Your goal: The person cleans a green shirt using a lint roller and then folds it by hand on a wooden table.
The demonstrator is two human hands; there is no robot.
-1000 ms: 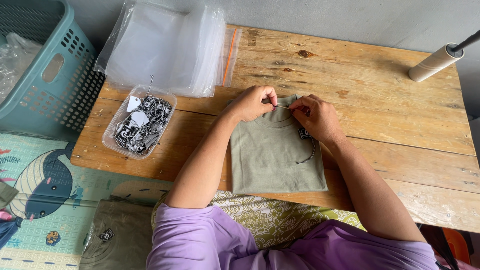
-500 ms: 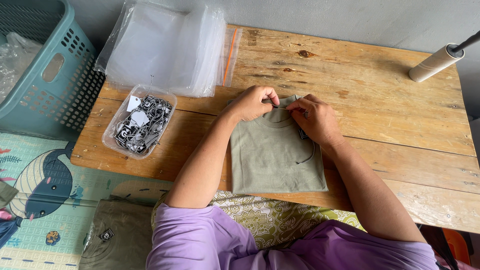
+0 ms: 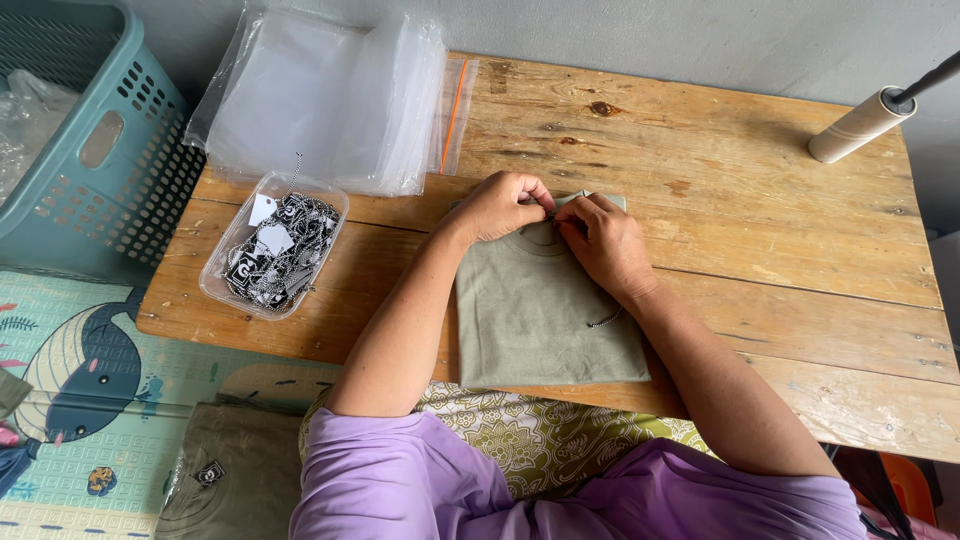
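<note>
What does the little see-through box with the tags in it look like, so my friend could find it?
Start at the wooden table and go to its left end, beside the teal basket. Just below the stack of clear plastic bags sits a clear plastic tray. It alone is filled with small black-and-white tags on beaded chains.

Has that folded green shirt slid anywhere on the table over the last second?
No. The folded green shirt lies in the same spot beside the clear tub of tags, its lower edge at the table's front edge.
</note>
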